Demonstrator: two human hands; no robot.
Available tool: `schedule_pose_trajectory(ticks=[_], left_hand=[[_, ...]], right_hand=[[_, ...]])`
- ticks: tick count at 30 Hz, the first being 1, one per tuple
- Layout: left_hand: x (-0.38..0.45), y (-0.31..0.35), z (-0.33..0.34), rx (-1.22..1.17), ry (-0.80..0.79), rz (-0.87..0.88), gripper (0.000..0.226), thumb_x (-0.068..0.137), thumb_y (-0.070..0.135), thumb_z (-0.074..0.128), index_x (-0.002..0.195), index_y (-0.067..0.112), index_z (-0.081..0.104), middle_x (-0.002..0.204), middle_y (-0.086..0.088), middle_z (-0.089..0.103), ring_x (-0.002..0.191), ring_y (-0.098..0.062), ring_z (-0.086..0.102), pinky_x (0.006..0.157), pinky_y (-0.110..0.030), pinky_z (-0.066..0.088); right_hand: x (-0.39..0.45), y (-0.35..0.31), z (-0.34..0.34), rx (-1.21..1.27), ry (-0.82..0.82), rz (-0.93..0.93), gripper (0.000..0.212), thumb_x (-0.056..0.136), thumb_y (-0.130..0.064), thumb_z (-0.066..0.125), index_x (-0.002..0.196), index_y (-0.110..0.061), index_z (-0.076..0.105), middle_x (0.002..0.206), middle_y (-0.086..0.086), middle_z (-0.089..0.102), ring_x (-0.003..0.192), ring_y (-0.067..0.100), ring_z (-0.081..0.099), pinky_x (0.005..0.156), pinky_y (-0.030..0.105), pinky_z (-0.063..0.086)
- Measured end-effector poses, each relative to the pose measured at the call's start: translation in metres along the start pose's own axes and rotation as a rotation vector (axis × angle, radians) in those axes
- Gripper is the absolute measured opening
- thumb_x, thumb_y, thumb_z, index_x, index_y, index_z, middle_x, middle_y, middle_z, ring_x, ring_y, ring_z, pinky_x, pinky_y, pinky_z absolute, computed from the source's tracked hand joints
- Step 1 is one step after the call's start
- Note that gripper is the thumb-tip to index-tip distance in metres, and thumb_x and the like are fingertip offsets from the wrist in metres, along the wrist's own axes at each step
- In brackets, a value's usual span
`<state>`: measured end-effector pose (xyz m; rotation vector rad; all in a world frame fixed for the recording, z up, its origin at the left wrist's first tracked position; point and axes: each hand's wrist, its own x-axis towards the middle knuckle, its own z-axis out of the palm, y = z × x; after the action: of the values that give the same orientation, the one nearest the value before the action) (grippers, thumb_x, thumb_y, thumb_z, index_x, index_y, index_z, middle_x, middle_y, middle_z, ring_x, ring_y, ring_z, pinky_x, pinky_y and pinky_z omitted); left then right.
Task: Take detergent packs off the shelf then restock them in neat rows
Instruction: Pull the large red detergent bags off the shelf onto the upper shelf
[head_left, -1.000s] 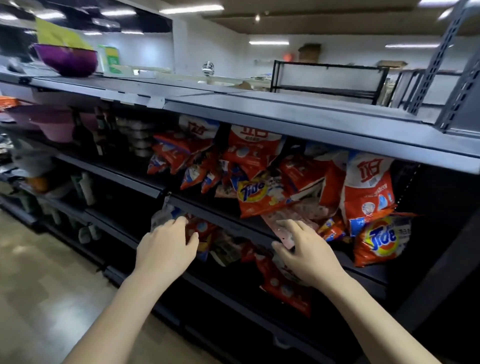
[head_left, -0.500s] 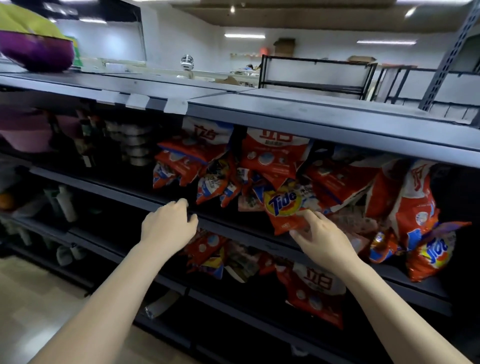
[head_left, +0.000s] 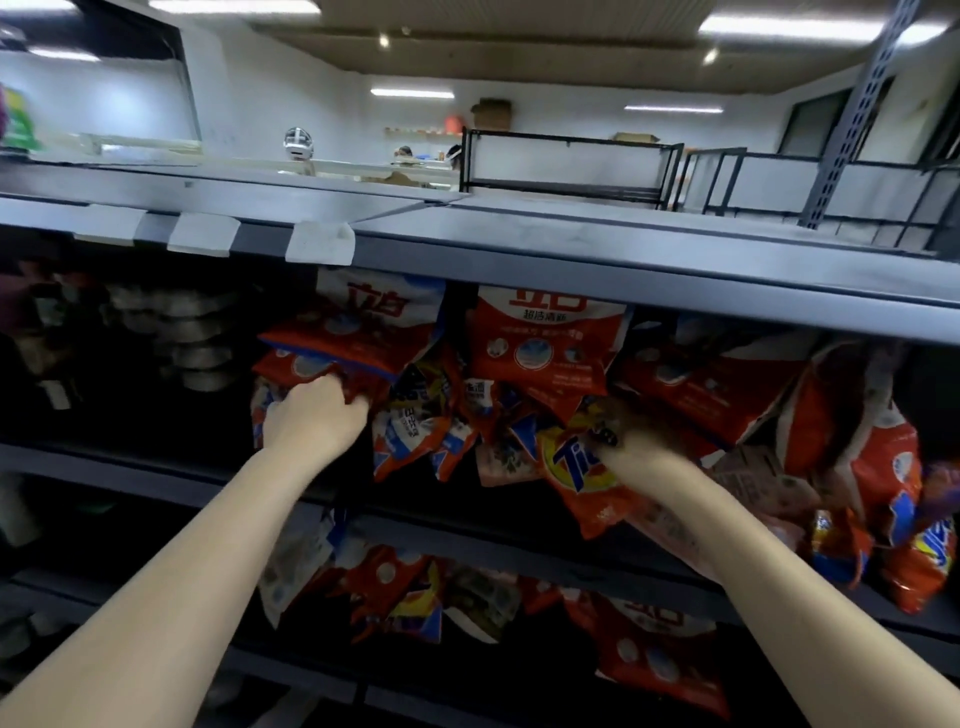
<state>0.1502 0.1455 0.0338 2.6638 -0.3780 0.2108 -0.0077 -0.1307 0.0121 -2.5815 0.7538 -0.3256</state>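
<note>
Red, white and orange detergent packs lie jumbled on the middle shelf (head_left: 156, 467). My left hand (head_left: 311, 415) reaches into the left end of the pile, its fingers curled into the lower edge of a red pack (head_left: 332, 358). My right hand (head_left: 628, 447) is blurred by motion and lies over an orange Tide pack (head_left: 582, 478); its fingers are hard to make out. A large red and white pack (head_left: 545, 343) stands upright behind both hands. More packs (head_left: 405, 597) lie in disorder on the shelf below.
The grey top shelf (head_left: 571, 260) juts out above the packs, with white label holders (head_left: 319, 241) on its edge. Stacked metal bowls (head_left: 192, 338) sit left of the packs. Further packs (head_left: 883, 467) crowd the right end. Black racks (head_left: 566, 161) stand beyond.
Both hands have moved up from the lower shelf edge into the pile on the middle shelf. The camera has risen and come closer.
</note>
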Motion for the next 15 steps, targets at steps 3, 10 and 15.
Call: schedule_pose_trajectory(ticks=[3, 10, 15], left_hand=[[0.028, -0.008, 0.010, -0.091, 0.027, 0.016, 0.044, 0.094, 0.041, 0.048, 0.126, 0.011, 0.054, 0.129, -0.019, 0.054, 0.115, -0.037, 0.052, 0.098, -0.039, 0.040], [0.120, -0.034, 0.051, -0.005, -0.071, 0.101, 0.068, 0.085, 0.062, 0.029, 0.138, 0.022, 0.043, 0.144, -0.012, 0.041, 0.129, -0.036, 0.039, 0.106, -0.047, 0.033], [0.163, -0.054, 0.040, 0.005, -0.023, 0.063, 0.054, 0.096, 0.047, 0.034, 0.143, 0.020, 0.038, 0.148, -0.015, 0.035, 0.138, -0.037, 0.025, 0.113, -0.059, 0.007]], right_hand=[[0.023, -0.003, 0.002, 0.034, 0.045, 0.034, 0.055, 0.092, -0.043, 0.056, 0.141, -0.030, 0.036, 0.139, 0.002, 0.050, 0.117, 0.026, 0.054, 0.093, 0.039, 0.049], [0.061, -0.016, 0.024, 0.199, 0.099, 0.045, 0.088, 0.064, -0.079, 0.046, 0.141, -0.054, 0.010, 0.145, 0.004, 0.042, 0.117, 0.030, 0.055, 0.093, 0.051, 0.050], [0.103, -0.028, 0.029, 0.350, 0.223, 0.212, 0.079, 0.080, -0.069, 0.051, 0.145, -0.034, 0.023, 0.141, 0.006, 0.045, 0.117, 0.029, 0.055, 0.093, 0.050, 0.050]])
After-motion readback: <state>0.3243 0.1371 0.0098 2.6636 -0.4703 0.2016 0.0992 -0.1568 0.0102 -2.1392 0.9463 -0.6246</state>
